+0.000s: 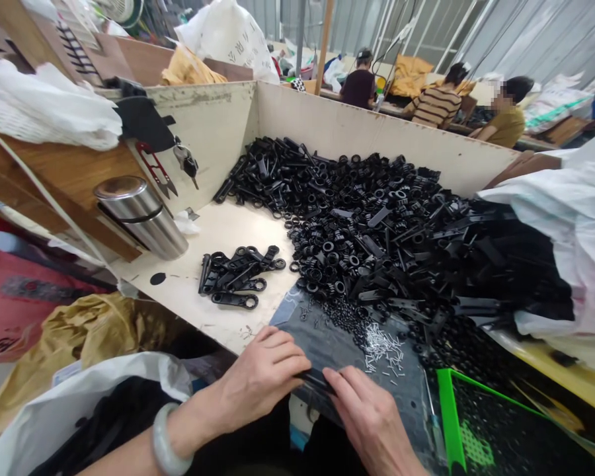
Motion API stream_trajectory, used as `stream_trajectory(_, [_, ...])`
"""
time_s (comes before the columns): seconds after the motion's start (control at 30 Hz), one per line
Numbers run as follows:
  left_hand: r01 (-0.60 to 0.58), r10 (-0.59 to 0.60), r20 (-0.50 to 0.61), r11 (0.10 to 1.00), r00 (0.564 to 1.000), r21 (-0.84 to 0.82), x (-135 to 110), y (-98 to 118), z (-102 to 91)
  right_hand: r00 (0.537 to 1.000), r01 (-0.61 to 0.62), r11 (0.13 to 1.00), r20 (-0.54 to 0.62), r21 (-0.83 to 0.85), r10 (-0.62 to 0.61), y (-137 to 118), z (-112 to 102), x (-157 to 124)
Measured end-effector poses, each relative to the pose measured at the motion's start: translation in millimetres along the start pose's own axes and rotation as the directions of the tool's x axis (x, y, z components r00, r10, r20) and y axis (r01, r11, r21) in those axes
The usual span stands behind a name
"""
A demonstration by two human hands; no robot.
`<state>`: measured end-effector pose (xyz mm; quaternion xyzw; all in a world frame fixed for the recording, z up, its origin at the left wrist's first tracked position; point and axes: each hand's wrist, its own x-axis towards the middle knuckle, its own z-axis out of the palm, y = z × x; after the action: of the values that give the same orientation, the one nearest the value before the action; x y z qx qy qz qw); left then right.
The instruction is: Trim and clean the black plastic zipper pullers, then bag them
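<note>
A slim black part (316,381) is pinched at the near edge of the bench. The left hand (262,380) is curled closed over one end, and the fingertips of the right hand (371,413) are pressed on the other. The grip is probably best kept low over the dark mat (322,334), so that anything dropped stays there. Metal pins (384,350) lie just beyond, to the right. The heap of black parts (377,225) lies farther off, and a small pile (238,274) lies to the left.

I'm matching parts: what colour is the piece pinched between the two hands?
Black; head view shows the piece between left hand and right hand.
</note>
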<state>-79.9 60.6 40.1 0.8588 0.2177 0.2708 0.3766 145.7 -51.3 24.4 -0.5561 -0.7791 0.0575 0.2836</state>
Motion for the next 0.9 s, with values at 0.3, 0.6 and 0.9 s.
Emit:
stream_trajectory(0.3, [-0.06,0.051,0.068,0.989,0.996,0.136,-13,0,38.2,0.999,0.037,0.993,0.027,-0.109,-0.035,13,-16,-14])
stream_trajectory(0.6, [0.131,-0.107,-0.148,0.978,0.983,0.164,0,-9,35.7,0.987,-0.159,0.977,-0.043,-0.141,0.154,17,-24,10])
stream_trajectory(0.9, [0.269,-0.184,-0.205,0.791,0.961,0.55,55,-25,43.8,0.955,-0.292,0.89,-0.054,-0.351,0.292,45,-7,37])
